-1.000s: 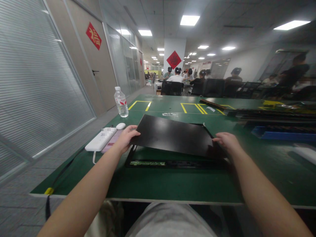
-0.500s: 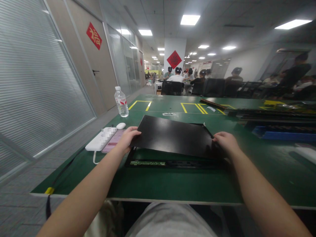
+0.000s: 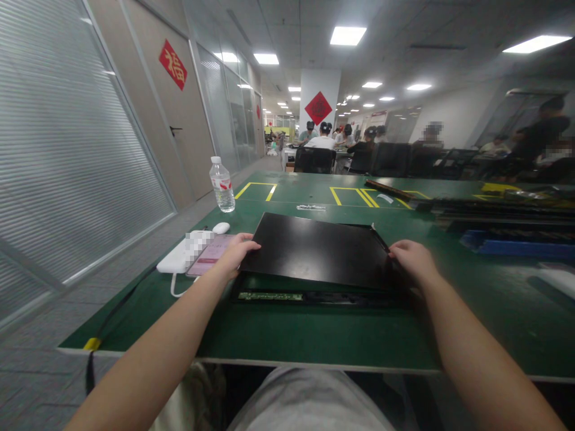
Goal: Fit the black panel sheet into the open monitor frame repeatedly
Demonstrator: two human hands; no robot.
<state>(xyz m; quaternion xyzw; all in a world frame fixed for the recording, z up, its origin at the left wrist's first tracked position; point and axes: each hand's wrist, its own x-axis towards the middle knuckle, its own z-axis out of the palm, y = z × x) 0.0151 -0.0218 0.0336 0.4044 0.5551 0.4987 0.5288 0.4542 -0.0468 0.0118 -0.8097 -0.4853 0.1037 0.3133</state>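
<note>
A thin, glossy black panel (image 3: 317, 248) is held tilted between my hands, over a dark frame. My left hand (image 3: 240, 254) grips the panel's left edge, thumb on top and fingers underneath. At the opposite end my right hand (image 3: 408, 257) is closed at the right edge, where the panel meets the frame's side; its fingertips are partly hidden. Below the panel's near edge shows the black frame (image 3: 350, 299), with a green circuit board strip (image 3: 270, 296) along its left part. The panel hides the rest of the frame.
On the green table (image 3: 314, 344), a white power bank (image 3: 177, 257), a phone (image 3: 207, 263) and a white mouse-like case (image 3: 221, 228) lie left. Behind them stands a water bottle (image 3: 222, 185). Dark strips (image 3: 494, 212) and a blue piece (image 3: 516, 243) are stacked right. People sit farther back.
The panel's left side has come down slightly towards the frame, my left hand lowering with it. My right hand stays at the right edge.
</note>
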